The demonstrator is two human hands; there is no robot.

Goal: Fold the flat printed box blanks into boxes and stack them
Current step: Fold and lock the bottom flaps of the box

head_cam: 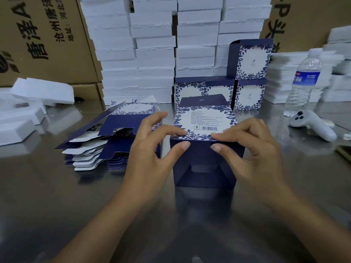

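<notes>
A metal table (57,196) bears a half-folded box (205,164); left of it a pile of flat blanks (114,141), behind it finished boxes (247,95), right of it a bottle (304,78) and controller (313,126).

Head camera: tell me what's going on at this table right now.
A person is folding a blue printed box on the metal table. The left hand and right hand both pinch its upper near edge, and the flaps facing the camera look tucked in. A pile of flat blanks lies to the left. Finished boxes are stacked behind.
</notes>
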